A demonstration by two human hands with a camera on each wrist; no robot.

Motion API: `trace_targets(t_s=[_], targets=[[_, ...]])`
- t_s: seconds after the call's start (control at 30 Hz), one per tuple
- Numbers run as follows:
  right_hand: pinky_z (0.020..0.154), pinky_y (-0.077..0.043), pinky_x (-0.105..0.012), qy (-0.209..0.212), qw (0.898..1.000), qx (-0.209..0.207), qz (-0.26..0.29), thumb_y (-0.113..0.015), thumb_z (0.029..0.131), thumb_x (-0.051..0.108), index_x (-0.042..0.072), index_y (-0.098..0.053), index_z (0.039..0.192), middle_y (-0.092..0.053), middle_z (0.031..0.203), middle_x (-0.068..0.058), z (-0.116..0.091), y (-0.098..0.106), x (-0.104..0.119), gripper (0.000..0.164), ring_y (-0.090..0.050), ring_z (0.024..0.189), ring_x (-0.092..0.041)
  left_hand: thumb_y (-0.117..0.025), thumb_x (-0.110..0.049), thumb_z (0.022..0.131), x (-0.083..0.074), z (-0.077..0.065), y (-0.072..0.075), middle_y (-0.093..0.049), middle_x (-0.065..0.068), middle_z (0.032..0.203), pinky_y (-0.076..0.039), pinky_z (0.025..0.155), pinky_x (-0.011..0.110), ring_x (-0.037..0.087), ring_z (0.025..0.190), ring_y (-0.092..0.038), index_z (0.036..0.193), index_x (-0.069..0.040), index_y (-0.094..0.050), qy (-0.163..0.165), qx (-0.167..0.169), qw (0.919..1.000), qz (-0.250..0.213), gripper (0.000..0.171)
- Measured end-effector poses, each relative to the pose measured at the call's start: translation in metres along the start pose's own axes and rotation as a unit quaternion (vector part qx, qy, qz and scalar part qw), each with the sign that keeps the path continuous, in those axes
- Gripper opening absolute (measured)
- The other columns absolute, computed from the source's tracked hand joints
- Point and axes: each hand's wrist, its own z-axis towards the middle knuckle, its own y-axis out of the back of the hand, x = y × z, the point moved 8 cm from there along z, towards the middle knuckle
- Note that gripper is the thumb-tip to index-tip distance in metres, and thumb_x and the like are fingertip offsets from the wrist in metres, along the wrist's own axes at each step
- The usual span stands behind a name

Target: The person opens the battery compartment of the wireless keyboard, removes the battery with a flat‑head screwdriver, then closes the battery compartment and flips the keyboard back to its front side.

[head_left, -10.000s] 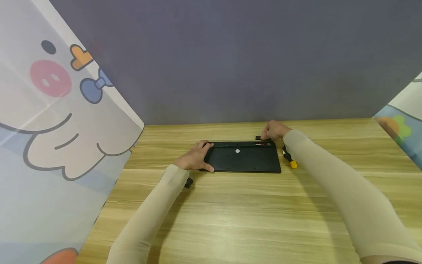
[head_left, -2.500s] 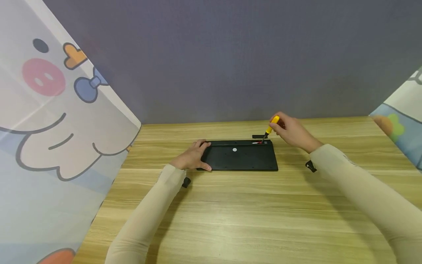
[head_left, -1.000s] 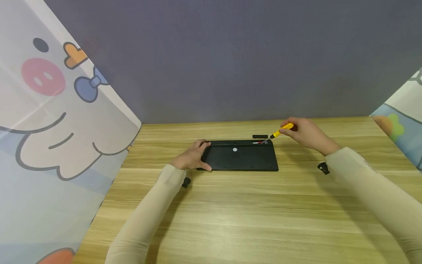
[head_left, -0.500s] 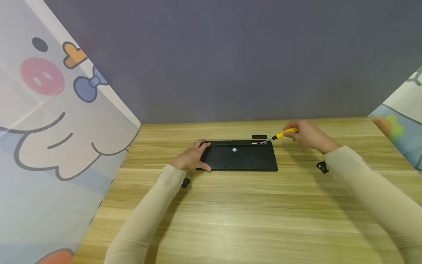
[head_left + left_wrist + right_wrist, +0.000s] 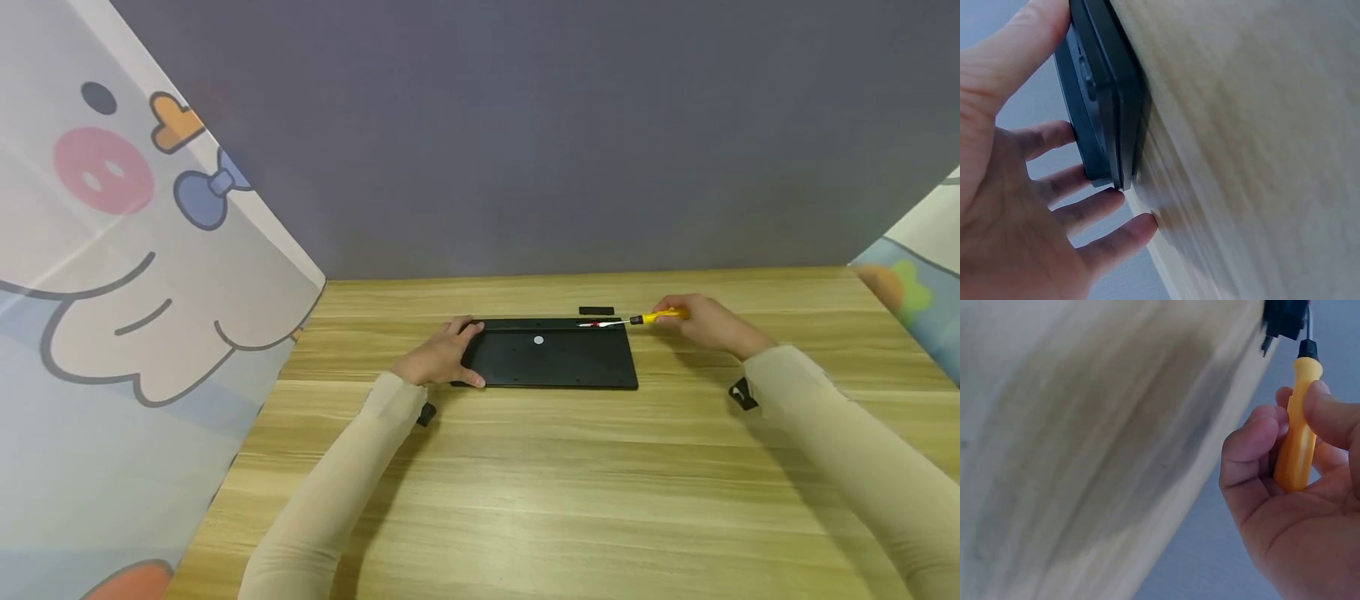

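Note:
A black keyboard (image 5: 555, 362) lies underside up, a round white sticker on it. In its back strip, near the right end, a slot holds a small red and white piece (image 5: 592, 324), probably a battery. My left hand (image 5: 438, 358) grips the keyboard's left end, thumb at the front edge and fingers at the back; the left wrist view shows the fingertips against its side. My right hand (image 5: 705, 323) holds a screwdriver (image 5: 1297, 425) by its yellow handle, nearly level. The metal shaft points left, its tip at the slot. A small black cover (image 5: 596, 311) lies just behind the keyboard.
The wooden table (image 5: 525, 483) meets a grey wall panel (image 5: 540, 150) a short way behind the keyboard. A cartoon-printed sheet (image 5: 172, 317) stands along the left side. Black wrist-worn pieces show below both sleeves.
Ten seconds ago my right hand was at the cover and the screwdriver lay on the table. Since then the screwdriver was picked up; its handle has tipped down and right. My left hand stays put.

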Motion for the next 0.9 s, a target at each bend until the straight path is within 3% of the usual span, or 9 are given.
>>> trace_targets(t_s=[0.47, 0.63, 0.73, 0.8, 0.9], targets=[[0.09, -0.036, -0.06, -0.006, 1.0, 0.007, 0.004, -0.052, 0.099, 0.024, 0.003, -0.061, 0.117, -0.056, 0.117, -0.026, 0.003, -0.008, -0.01, 0.029, -0.05, 0.104, -0.039, -0.072, -0.049, 0.076, -0.001, -0.002, 0.0, -0.004, 0.01, 0.156, -0.03, 0.105, 0.046, 0.029, 0.141, -0.008, 0.153, -0.016, -0.016, 0.004, 0.002, 1.0, 0.003, 0.101], [0.069, -0.045, -0.043, -0.007, 1.0, 0.018, 0.025, -0.052, 0.099, 0.023, 0.003, -0.061, 0.117, -0.06, 0.095, -0.018, 0.003, -0.014, -0.009, 0.028, -0.053, 0.076, -0.027, -0.072, -0.048, 0.076, -0.001, -0.003, 0.001, -0.003, 0.01, 0.156, -0.03, 0.105, 0.047, 0.03, 0.142, -0.007, 0.153, -0.017, -0.015, 0.006, 0.004, 1.0, -0.001, 0.1], [0.053, -0.042, -0.033, -0.007, 0.999, 0.03, 0.038, -0.051, 0.1, 0.021, 0.003, -0.06, 0.118, -0.056, 0.08, -0.011, 0.004, -0.019, -0.009, 0.027, -0.049, 0.059, -0.019, -0.071, -0.049, 0.077, -0.001, -0.002, 0.001, -0.003, 0.009, 0.156, -0.03, 0.105, 0.047, 0.029, 0.142, -0.006, 0.153, -0.017, -0.015, 0.006, 0.004, 1.0, 0.0, 0.1], [0.055, -0.043, -0.034, 0.0, 0.999, 0.027, 0.028, -0.051, 0.1, 0.023, 0.003, -0.06, 0.118, -0.058, 0.081, -0.012, 0.005, -0.017, -0.007, 0.029, -0.05, 0.061, -0.02, -0.071, -0.049, 0.077, -0.001, -0.002, 0.001, -0.003, 0.009, 0.156, -0.029, 0.105, 0.046, 0.029, 0.142, -0.006, 0.153, -0.017, -0.014, 0.003, 0.003, 1.0, 0.001, 0.1], [0.07, -0.046, -0.045, 0.016, 1.0, 0.003, 0.001, -0.054, 0.098, 0.023, 0.003, -0.062, 0.116, -0.062, 0.098, -0.017, 0.004, -0.007, -0.001, 0.028, -0.055, 0.078, -0.027, -0.07, -0.05, 0.078, -0.001, -0.001, 0.001, -0.003, 0.009, 0.156, -0.029, 0.106, 0.046, 0.029, 0.142, -0.006, 0.153, -0.017, -0.014, 0.0, 0.003, 1.0, 0.004, 0.1]])
